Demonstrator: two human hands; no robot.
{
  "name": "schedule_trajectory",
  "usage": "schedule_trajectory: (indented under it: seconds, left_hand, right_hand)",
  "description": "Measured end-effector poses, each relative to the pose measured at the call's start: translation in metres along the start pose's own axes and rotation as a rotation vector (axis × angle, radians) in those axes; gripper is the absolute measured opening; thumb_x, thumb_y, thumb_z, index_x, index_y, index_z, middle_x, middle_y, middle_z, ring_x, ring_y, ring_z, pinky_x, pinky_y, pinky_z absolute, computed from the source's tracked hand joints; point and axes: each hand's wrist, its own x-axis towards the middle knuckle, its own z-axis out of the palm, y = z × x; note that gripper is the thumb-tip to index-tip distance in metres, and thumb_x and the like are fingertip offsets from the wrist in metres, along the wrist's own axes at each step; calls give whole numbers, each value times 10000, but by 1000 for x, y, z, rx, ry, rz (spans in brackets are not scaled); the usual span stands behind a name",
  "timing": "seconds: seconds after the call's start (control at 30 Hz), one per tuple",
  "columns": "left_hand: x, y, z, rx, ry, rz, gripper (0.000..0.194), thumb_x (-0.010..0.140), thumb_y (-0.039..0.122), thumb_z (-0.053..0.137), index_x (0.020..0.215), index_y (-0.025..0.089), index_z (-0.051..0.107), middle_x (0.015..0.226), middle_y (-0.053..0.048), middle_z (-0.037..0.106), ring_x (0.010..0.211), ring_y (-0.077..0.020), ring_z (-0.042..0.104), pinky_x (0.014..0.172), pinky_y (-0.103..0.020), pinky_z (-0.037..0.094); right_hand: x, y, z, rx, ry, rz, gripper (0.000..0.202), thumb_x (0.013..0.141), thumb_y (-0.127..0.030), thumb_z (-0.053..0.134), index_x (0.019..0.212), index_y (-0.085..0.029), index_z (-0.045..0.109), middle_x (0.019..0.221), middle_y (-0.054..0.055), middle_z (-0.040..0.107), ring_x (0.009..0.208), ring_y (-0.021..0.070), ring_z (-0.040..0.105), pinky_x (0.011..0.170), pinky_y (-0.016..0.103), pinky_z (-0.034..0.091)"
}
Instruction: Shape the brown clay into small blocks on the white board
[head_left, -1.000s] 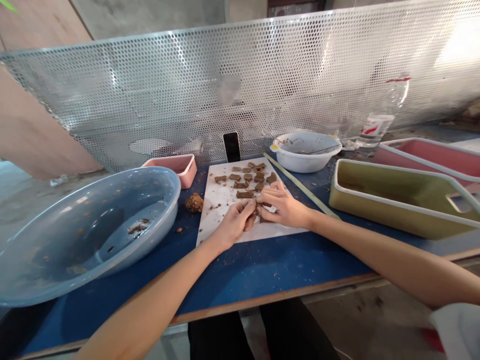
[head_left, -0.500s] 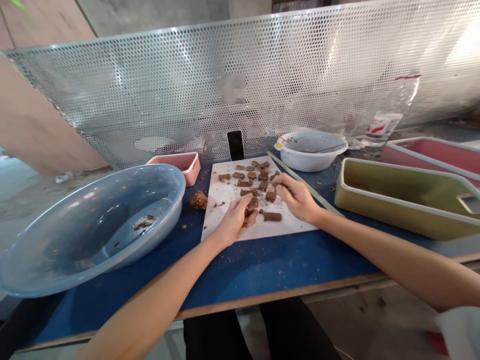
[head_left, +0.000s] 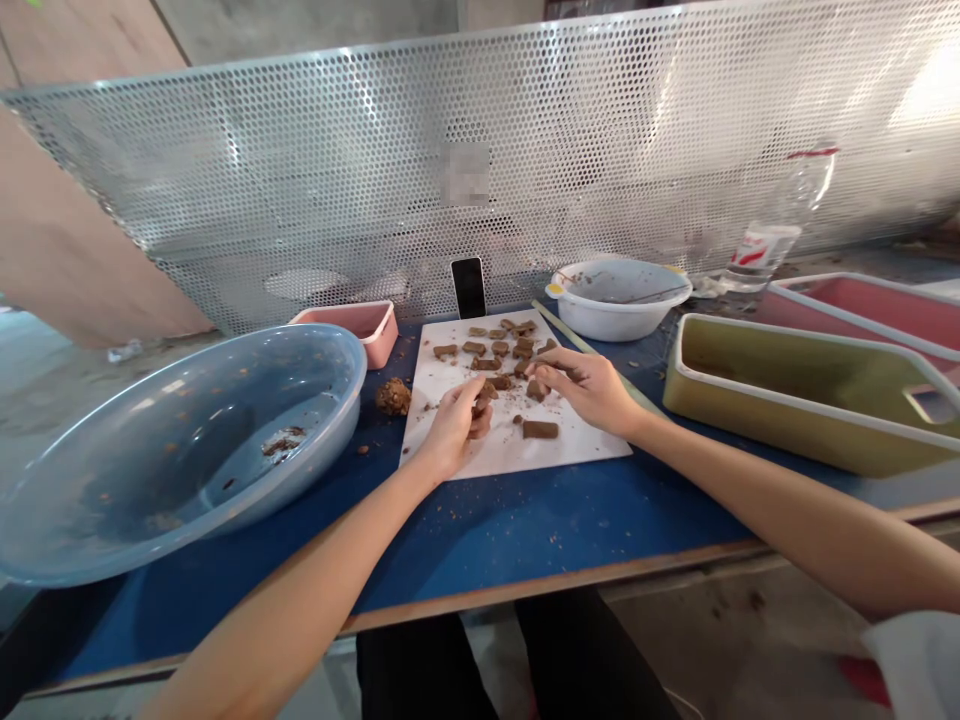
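My left hand is curled over the left-front part of a white board, its fingers wrapped round a crumbly brown lump. To its right, my right hand hovers over the board with thumb and fingertips pinched together; whatever lies between them is too small to make out. Close below those fingertips is a short brown chunk. Nearer the front lies a smooth brown block. Several similar brown pieces and crumbs are spread across the back of the board.
A rough brown ball sits left of the board, beside a large blue basin. Behind are a pink tub, a phone and a white basin. A green bin and a bottle stand at right.
My right hand has moved slightly left, its fingertips now closer to my left hand. My left hand has shifted a little left with the brown lump in it.
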Motion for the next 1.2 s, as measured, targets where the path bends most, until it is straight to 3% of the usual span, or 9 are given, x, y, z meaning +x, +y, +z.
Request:
schedule_trajectory:
  seconds: [0.17,0.27,0.4,0.53,0.67,0.77,0.87,1.1,1.2]
  left_hand:
    - [1,-2,-6,179,21,28,543,987,678,713,767,231,497,583,94,320,459,-77,199,481,-258,162]
    - [0,-2,-11,527,73,246,448,1082,568,621,802,221,578,631,35,443,554,-141,398,560,-275,304]
    - [-1,-1,-16,984,40,487,251,1109,347,589,939,205,708,976,-63,646,865,-216,612,801,-313,461]
    - [-1,-9,-21,1178,-34,459,259,1131,284,507,1131,189,748,1138,-116,643,1000,-273,655,959,-403,528]
    - [1,-18,-26,1346,-79,405,305,1065,159,512,1232,173,768,1190,-160,649,1180,-362,602,1077,-518,515]
    - [1,-16,-23,1338,-17,446,327,1088,196,515,1289,164,772,1204,-167,659,1238,-385,546,1146,-570,464]
    - [-3,-6,-13,1157,-30,488,287,1126,354,576,1231,208,800,1154,-123,681,1205,-347,565,1155,-516,453]
    - [-7,-1,-2,706,-107,329,326,1024,517,746,1093,217,852,1059,-87,736,1000,-260,666,846,-339,488]
    - [-5,-8,-4,588,-108,274,398,970,575,804,1111,208,864,1056,-94,777,988,-255,693,852,-345,500]
  right_hand:
    - [-1,4,3,29,8,14,321,1025,-541,759,1142,-249,824,1010,65,835,891,232,777,831,395,632]
    - [-2,3,3,-24,11,23,302,990,-542,800,985,-240,814,966,56,834,889,234,780,816,380,640]
    - [0,2,1,-59,-63,-20,392,1113,-521,616,917,-232,793,836,27,793,786,193,746,797,357,624]
    - [0,7,3,-110,-63,-131,316,1095,-488,664,1215,-254,841,974,52,827,887,228,778,892,414,649]
    - [-2,14,5,-144,-40,-122,369,1025,-466,774,1325,-252,794,1065,59,846,901,226,793,877,396,669]
    - [-4,17,4,-166,-46,-118,279,1004,-451,806,1194,-248,788,1007,35,839,832,202,783,841,368,671]
    - [-4,19,3,-231,-84,-222,180,1048,-409,760,1127,-250,784,1032,41,837,898,213,783,901,381,659]
    - [-6,19,4,-364,-128,-383,188,1099,-404,699,1146,-234,766,932,52,800,873,222,737,822,370,635]
    - [-6,14,3,-393,-129,-463,167,1114,-364,680,1153,-222,759,943,59,797,869,218,730,820,368,629]
